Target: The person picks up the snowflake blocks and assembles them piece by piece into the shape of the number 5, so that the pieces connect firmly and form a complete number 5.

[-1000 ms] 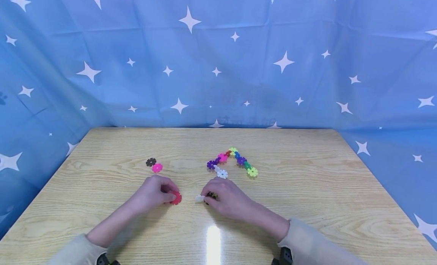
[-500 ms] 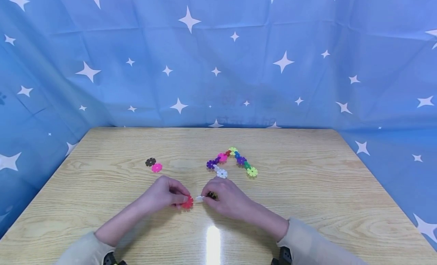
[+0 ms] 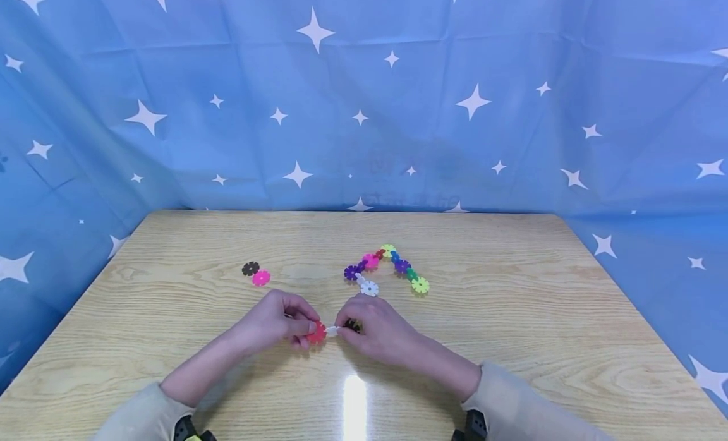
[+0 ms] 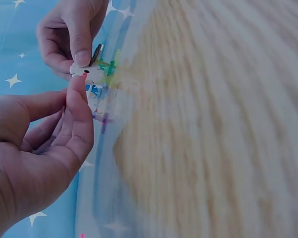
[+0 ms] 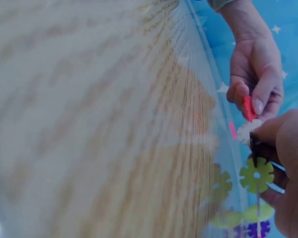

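Observation:
Near the middle of the table, my left hand pinches a red snowflake disc between thumb and fingers. Close on its right, my right hand pinches a white snowflake disc. A black disc, seen edge-on in the right wrist view, meets the white one, and a yellow-green disc shows just below it. Fingers partly hide these pieces. The red disc's rim meets the white disc's edge; how deep their slots sit together cannot be told.
Beyond my right hand lies a bent chain of joined discs, including a pink disc, a white disc and a lime disc. Loose black and pink discs lie at left on the wooden table.
My left hand has moved right with the red disc, bringing it from apart to against the white disc. My right hand has stayed almost in place.

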Demonstrator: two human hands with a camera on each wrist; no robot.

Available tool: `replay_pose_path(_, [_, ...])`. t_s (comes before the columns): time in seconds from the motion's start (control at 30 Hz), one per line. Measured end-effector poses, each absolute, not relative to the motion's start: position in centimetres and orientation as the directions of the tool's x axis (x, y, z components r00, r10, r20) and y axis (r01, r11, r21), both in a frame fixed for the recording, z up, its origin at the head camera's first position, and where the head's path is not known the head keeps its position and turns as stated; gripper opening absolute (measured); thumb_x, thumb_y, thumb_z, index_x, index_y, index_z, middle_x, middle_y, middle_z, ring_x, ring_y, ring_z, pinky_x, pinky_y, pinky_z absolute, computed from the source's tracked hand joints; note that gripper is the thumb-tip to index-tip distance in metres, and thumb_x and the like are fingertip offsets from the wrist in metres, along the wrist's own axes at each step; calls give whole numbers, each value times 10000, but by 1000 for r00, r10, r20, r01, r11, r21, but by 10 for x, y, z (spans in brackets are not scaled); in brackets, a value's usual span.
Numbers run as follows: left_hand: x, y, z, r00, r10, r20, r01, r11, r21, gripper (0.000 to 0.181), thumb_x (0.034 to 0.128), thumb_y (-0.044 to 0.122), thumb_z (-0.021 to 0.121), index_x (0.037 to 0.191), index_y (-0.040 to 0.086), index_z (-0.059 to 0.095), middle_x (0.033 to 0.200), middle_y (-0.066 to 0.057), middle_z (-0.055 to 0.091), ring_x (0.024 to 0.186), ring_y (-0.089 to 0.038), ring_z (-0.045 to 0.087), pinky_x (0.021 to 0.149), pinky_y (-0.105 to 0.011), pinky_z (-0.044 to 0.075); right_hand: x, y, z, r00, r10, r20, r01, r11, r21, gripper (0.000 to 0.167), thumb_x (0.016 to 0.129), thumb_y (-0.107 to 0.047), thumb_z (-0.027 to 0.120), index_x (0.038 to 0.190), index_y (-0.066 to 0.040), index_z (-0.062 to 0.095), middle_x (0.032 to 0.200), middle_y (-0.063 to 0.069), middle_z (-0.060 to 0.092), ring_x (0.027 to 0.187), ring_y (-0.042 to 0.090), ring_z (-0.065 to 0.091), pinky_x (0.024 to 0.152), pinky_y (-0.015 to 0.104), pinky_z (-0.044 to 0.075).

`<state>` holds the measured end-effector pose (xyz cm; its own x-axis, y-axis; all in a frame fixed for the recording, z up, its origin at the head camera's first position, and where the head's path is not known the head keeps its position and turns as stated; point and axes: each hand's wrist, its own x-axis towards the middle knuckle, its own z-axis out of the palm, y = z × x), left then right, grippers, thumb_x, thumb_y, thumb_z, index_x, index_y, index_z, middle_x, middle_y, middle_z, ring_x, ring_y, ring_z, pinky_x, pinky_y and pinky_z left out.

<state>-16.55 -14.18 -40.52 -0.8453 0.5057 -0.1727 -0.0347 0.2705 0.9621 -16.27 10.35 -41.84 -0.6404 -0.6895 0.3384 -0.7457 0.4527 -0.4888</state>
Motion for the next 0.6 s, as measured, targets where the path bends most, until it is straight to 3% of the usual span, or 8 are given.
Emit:
replay_pose_path(0.4, [-163,-140,-408,-841,522,-145,-54,186,981,171,902,-39,696,1042,-136,680,883,-212,734,715,-222,703,682,-329,619,-162,99,-425,-561,-680,473,-819,373,-436,110,857,-18,783,908,-73,702,885,3,716,848,118,640,802,215,538])
replay_pose_path(0.6, [-164,-140,-408,-846,517,-130,-36,187,982,168,909,-37,696,1042,-139,684,877,-216,736,707,-221,703,674,-334,620,-162,97,-426,-567,-664,488,-816,369,-445,114,853,-29,797,900,-75,704,873,0,711,830,111,631,783,193,529])
